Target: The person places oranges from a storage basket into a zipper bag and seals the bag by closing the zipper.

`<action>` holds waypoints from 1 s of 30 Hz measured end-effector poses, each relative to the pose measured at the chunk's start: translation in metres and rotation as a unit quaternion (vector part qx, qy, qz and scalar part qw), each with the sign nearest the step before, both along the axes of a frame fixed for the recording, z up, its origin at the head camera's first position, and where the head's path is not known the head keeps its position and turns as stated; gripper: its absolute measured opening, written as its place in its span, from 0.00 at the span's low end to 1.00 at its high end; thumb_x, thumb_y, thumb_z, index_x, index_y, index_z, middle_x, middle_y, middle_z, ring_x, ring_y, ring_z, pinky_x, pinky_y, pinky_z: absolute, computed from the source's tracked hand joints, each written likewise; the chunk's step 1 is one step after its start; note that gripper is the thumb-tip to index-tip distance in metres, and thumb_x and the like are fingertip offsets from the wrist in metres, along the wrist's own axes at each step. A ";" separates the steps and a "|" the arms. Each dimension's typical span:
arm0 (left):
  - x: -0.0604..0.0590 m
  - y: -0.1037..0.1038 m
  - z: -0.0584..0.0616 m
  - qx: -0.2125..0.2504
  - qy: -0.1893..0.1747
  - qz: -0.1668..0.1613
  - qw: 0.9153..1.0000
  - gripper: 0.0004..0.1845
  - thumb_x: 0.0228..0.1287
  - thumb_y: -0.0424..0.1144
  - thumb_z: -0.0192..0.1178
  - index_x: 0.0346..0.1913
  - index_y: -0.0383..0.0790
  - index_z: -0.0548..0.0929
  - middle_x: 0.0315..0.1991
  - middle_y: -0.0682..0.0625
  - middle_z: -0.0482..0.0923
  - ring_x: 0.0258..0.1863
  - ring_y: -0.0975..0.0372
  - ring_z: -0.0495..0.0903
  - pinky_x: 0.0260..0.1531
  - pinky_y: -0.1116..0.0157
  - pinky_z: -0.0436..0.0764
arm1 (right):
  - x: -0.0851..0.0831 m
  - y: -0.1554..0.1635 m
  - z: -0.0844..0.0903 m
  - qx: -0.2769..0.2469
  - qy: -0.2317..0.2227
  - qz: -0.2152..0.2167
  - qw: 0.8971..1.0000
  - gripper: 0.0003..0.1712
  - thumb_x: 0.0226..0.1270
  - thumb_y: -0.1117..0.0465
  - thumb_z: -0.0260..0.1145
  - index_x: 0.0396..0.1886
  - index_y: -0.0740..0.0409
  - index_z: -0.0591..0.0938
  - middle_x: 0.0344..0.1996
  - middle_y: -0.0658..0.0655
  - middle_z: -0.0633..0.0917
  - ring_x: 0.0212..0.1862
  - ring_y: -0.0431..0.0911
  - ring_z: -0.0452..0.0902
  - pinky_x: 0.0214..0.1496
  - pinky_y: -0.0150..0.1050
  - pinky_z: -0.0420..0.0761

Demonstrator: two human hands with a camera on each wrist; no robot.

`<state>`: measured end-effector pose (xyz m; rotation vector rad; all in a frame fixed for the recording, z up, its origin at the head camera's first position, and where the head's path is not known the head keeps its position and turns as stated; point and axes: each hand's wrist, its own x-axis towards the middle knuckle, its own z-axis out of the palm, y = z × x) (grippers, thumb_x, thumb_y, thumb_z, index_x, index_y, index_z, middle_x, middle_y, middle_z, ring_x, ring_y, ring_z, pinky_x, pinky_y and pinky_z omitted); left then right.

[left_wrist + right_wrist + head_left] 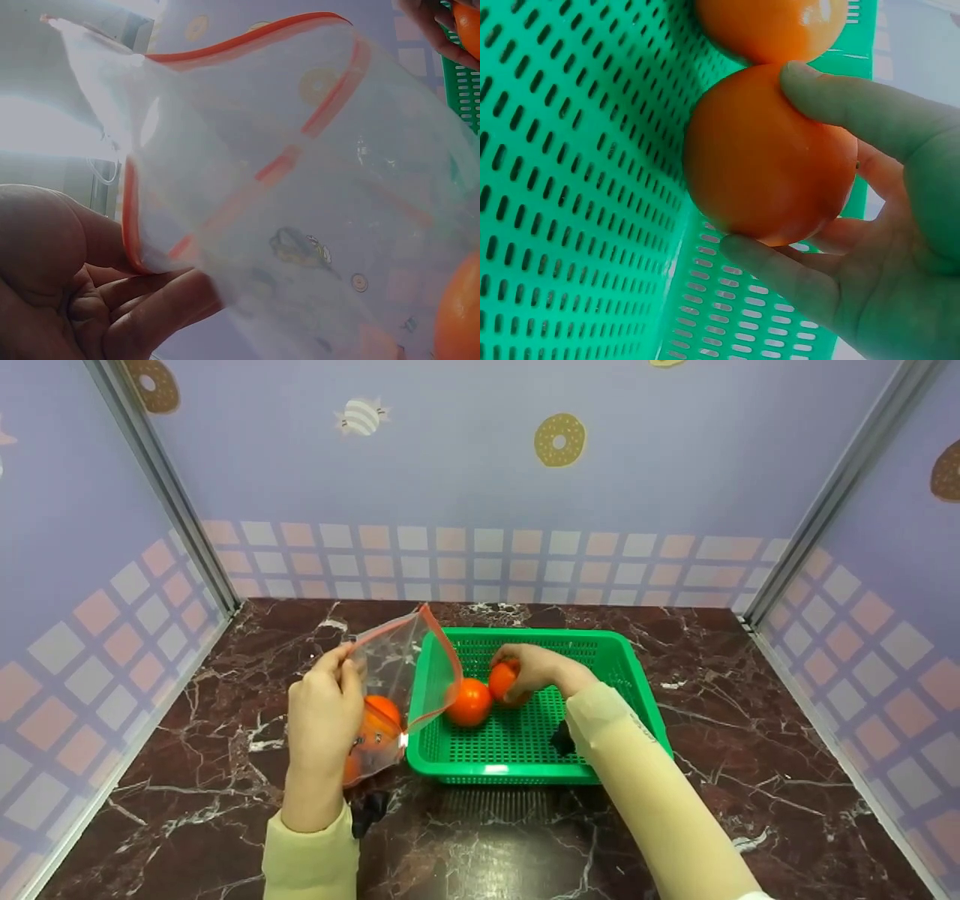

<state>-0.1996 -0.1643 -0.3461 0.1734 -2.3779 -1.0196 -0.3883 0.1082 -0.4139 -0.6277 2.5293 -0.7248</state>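
Note:
My left hand (324,724) pinches the rim of a clear zip bag (247,187) with a red-orange closure strip. The bag's mouth gapes toward the basket, and its lower part holds round orange fruits (381,711). Inside a green plastic basket (491,769), my right hand (541,666) grips a smooth, round orange fruit (769,154), thumb on one side and fingers on the other. Another such fruit (469,703) sits against it in the basket, nearer the bag. Whether the gripped fruit touches the basket floor I cannot tell.
The basket stands on a dark red marbled table (487,847). Patterned lilac panels (465,472) rise behind and on both sides, with metal posts (825,502) at the corners. The bag's mouth overlaps the basket's left rim.

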 end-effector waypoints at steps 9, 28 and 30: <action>-0.001 0.000 -0.001 -0.001 0.004 0.002 1.000 0.19 0.78 0.33 0.51 0.63 0.29 0.82 0.48 0.31 0.87 0.31 0.41 0.88 0.26 0.55 0.76 | 0.002 0.003 0.009 -0.037 0.002 -0.005 0.999 0.39 0.56 0.66 0.75 0.69 0.50 0.76 0.66 0.62 0.77 0.61 0.58 0.77 0.61 0.54 0.81; -0.001 0.000 -0.001 -0.003 0.003 0.003 1.000 0.19 0.77 0.33 0.51 0.63 0.29 0.82 0.48 0.29 0.87 0.21 0.45 0.83 0.24 0.57 0.73 | 0.008 0.016 0.032 -0.146 0.006 -0.031 0.989 0.35 0.60 0.61 0.77 0.66 0.39 0.76 0.64 0.62 0.78 0.59 0.58 0.78 0.59 0.53 0.81; -0.001 0.000 -0.001 -0.001 0.002 0.001 1.000 0.19 0.77 0.32 0.51 0.63 0.29 0.82 0.46 0.30 0.88 0.19 0.47 0.81 0.22 0.60 0.70 | 0.009 0.017 0.034 -0.158 0.010 -0.031 0.987 0.35 0.59 0.61 0.77 0.66 0.39 0.77 0.66 0.61 0.77 0.60 0.58 0.78 0.60 0.54 0.81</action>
